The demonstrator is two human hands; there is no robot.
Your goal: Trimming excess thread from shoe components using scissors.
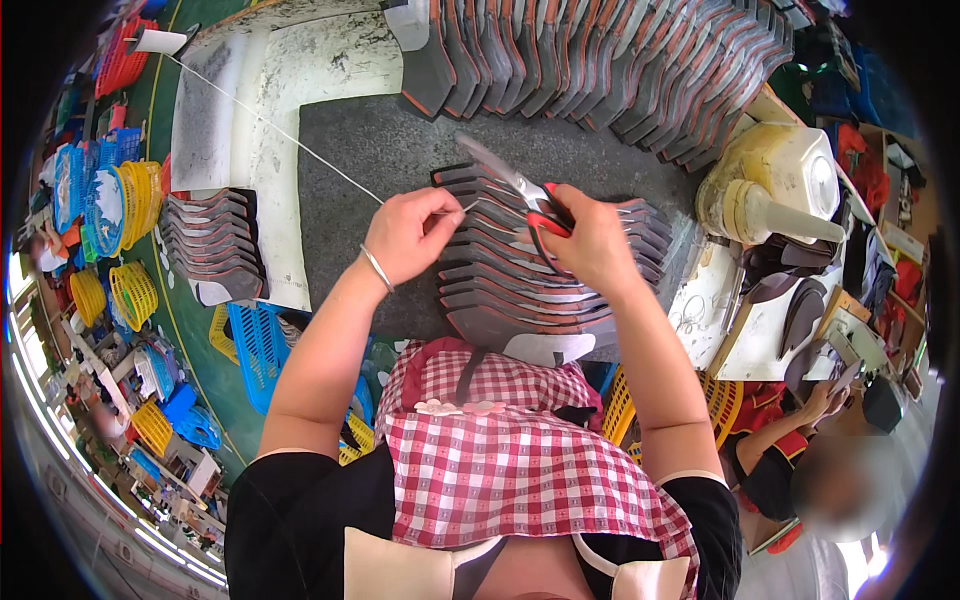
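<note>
My left hand (408, 238) is closed in a pinch on a thin white cord (290, 137). The cord runs taut from a white spool (160, 41) at the upper left, and a short end sticks out past my fingertips. In my right hand (597, 240) are red-handled scissors (502, 168), their blades pointing up and to the left, clear of the cord. Beneath both hands lies a row of overlapping dark grey, curved shoe pieces (520, 300) with orange-red edges; my right hand and the scissors cover part of it.
More such pieces (570, 60) fan along the table's far side, and a smaller stack (212, 240) sits at the left. A yellowed machine (775, 180) stands right of the dark work mat (350, 130). Baskets (258, 350) are by the table; another person (775, 460) works at lower right.
</note>
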